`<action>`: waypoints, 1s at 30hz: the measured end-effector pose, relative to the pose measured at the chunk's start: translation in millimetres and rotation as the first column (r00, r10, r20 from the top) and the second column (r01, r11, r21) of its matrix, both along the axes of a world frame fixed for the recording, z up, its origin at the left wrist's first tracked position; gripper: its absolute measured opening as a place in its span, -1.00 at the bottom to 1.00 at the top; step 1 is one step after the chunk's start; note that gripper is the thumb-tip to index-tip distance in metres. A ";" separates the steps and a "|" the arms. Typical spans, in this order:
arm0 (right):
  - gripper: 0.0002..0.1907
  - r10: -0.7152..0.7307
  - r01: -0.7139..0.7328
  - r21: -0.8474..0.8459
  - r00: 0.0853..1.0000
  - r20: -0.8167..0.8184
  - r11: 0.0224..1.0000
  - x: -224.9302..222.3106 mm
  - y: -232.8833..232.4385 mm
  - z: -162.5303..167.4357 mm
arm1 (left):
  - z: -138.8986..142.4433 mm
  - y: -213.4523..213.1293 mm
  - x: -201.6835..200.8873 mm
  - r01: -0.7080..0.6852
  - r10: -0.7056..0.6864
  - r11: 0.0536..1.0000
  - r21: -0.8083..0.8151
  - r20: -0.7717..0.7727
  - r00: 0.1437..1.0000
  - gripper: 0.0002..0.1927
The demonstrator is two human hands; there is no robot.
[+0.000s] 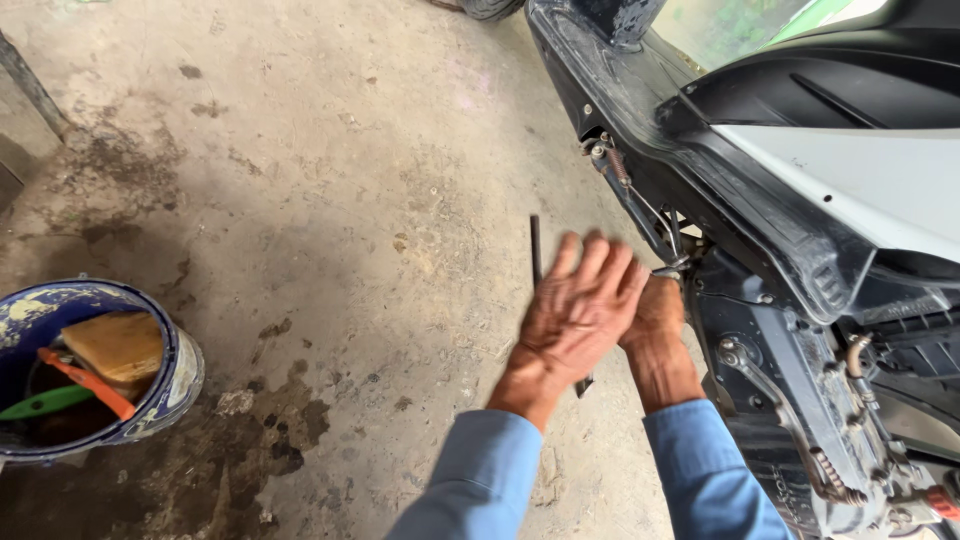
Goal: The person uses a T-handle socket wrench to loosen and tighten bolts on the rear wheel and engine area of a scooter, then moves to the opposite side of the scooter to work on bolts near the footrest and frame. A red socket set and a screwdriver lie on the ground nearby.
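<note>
My right hand is closed in a fist beside the scooter's lower body, at the foot of the side stand with its spring. A short silvery metal piece sticks out of the top of the fist; what it is cannot be made out. My left hand is flat with fingers spread, motion-blurred, its palm against the back of my right hand. It holds nothing. Behind my hands, a long dark metal rod lies on the concrete floor, partly hidden by my left hand.
A blue bucket at the left holds a wooden block and orange- and green-handled tools. Oil stains darken the floor around it. Engine parts and the exhaust bracket sit lower right. A tyre shows at the top.
</note>
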State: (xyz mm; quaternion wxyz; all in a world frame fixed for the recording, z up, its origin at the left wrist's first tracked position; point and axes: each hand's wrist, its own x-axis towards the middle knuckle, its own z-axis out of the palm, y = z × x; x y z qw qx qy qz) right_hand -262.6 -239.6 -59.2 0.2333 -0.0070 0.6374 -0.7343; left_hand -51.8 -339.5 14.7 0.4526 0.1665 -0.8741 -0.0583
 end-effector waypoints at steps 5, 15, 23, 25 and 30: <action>-0.75 -0.115 0.116 0.001 0.988 0.101 0.993 6.8 -1.6 -3.0 | 20.5 -24.9 24.0 -0.079 0.223 0.773 0.629 -0.154 0.963 -0.53; -0.72 -0.043 0.041 0.050 0.998 0.041 0.998 34.6 4.1 20.3 | -34.0 6.3 -19.7 0.042 0.158 0.066 0.997 -0.052 0.986 -0.24; -0.55 0.391 -0.406 0.029 0.895 0.216 0.914 156.5 -7.9 35.4 | -29.3 -11.5 0.7 -0.046 0.069 0.131 0.990 0.037 0.997 -0.20; -0.62 0.465 -0.462 -0.059 0.868 0.174 0.885 157.3 -12.6 36.6 | -18.2 -11.6 4.0 0.072 0.034 -0.076 0.995 -0.069 0.997 -0.25; -0.76 0.442 -0.432 -0.091 0.882 0.166 0.897 146.1 -5.8 31.4 | -4.2 1.5 -0.9 0.237 0.054 0.006 0.972 -0.237 0.970 -0.18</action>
